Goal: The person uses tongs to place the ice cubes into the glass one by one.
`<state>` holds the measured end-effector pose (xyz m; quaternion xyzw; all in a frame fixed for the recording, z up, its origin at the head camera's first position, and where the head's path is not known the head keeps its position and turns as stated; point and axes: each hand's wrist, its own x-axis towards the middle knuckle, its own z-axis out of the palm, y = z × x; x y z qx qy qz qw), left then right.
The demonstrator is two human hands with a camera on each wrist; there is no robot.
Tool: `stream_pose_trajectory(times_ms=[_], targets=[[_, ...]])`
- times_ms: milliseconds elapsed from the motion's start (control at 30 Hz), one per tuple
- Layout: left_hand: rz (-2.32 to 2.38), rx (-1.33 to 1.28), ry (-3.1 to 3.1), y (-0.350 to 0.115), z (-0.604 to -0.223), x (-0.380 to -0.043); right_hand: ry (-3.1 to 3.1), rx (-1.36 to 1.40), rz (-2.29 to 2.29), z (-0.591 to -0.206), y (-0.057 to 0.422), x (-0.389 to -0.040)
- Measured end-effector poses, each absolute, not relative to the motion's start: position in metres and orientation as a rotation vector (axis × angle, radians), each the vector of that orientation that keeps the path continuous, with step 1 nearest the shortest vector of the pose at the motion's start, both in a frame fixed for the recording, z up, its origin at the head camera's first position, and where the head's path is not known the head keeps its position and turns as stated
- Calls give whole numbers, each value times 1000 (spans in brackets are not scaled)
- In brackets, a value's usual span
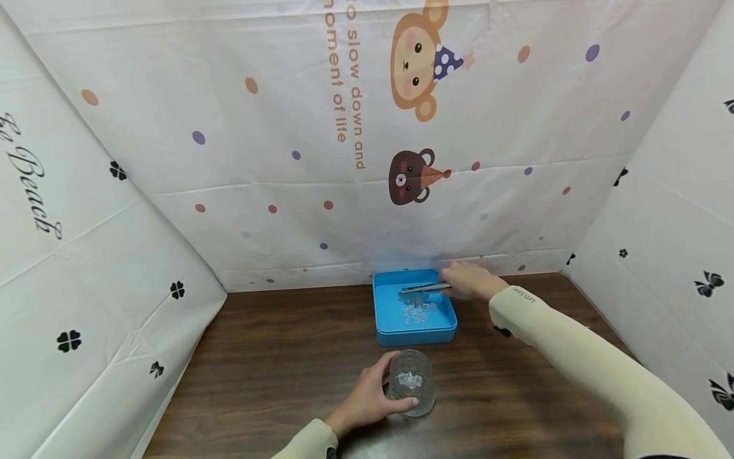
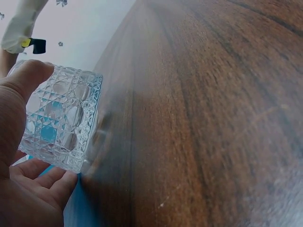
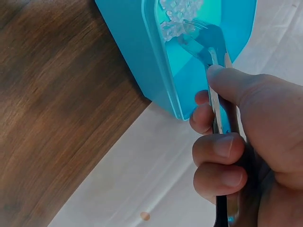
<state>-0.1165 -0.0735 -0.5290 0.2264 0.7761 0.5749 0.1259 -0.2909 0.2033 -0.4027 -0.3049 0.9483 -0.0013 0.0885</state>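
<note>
My left hand [image 1: 369, 396] holds a clear cut-pattern glass [image 1: 425, 389] on the table, thumb on the near side and fingers round the far side. Several small clear ice-like pieces [image 1: 410, 380] lie inside it. My right hand [image 1: 471, 280] grips metal tongs [image 1: 423, 288] over a blue plastic box [image 1: 415, 338]. In the right wrist view, the tongs' fork-like end [image 3: 203, 40] reaches into the box, close to a heap of clear pieces [image 3: 182, 12]. Whether a piece sits between the tips cannot be made out.
The dark wooden table [image 1: 287, 357] carries the box near its back edge, with the glass in front. A white printed sheet [image 1: 321, 236] rises right behind the box. More white sheets stand at the left [image 1: 103, 306] and right [image 1: 659, 242].
</note>
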Motion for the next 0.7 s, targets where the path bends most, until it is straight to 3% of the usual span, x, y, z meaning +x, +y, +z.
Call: stream_pose_trajectory(times_ms=[700], targets=[[1693,668,2252,-73,-528,-116,2839,-939,-50,-405,205,-288]])
